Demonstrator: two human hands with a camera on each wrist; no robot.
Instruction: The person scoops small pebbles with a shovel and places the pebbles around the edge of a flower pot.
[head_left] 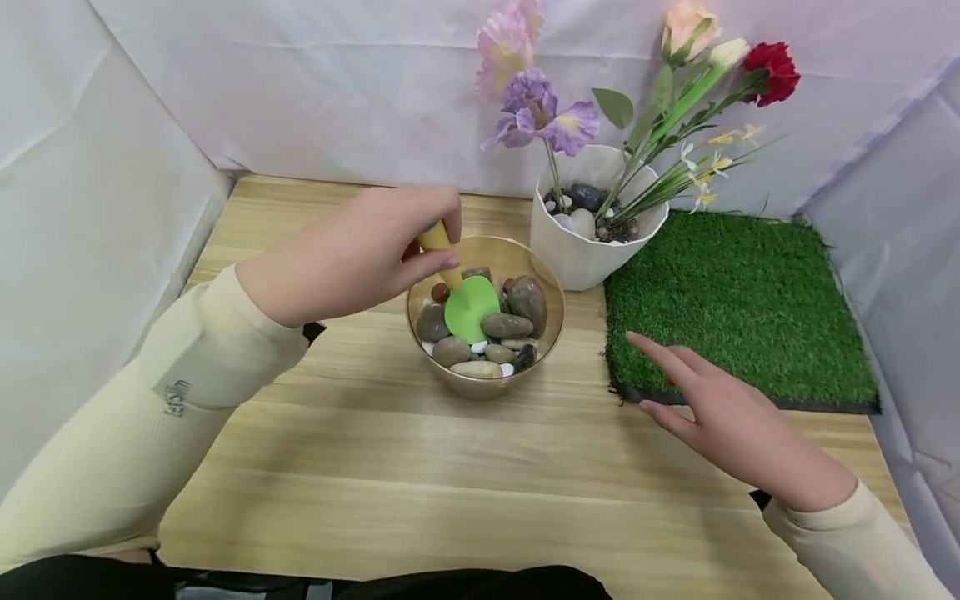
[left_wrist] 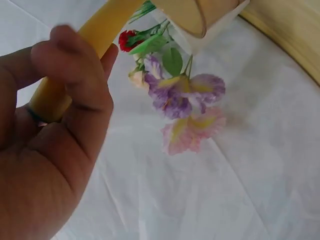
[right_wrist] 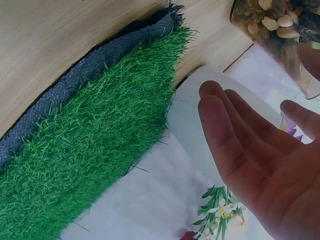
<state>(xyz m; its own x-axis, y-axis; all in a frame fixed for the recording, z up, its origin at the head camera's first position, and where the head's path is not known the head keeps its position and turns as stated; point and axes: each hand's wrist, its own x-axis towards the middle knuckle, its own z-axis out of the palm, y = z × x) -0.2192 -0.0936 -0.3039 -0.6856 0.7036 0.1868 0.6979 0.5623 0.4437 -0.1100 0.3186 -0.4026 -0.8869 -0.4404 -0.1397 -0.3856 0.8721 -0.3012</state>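
Observation:
My left hand point(head_left: 367, 250) grips the yellow handle of a small shovel point(head_left: 471, 308) with a rounded green blade. That blade points down among grey and brown stones point(head_left: 507, 326) inside a clear, amber-tinted bowl point(head_left: 557, 325). In the left wrist view, curled fingers wrap the shovel's yellow handle point(left_wrist: 107, 27), while its blade is out of sight. Over the table's right side, my right hand point(head_left: 723, 417) hovers with fingers extended, near the front left corner of a green turf mat point(head_left: 735, 300). Nothing lies in its palm in the right wrist view.
Behind the bowl to the right stands a white pot point(head_left: 573, 262) with artificial flowers point(head_left: 534, 112) and pebbles. The turf mat lies beside the pot on the wooden table point(head_left: 420, 483). White cloth point(head_left: 337, 92) surrounds the back and sides.

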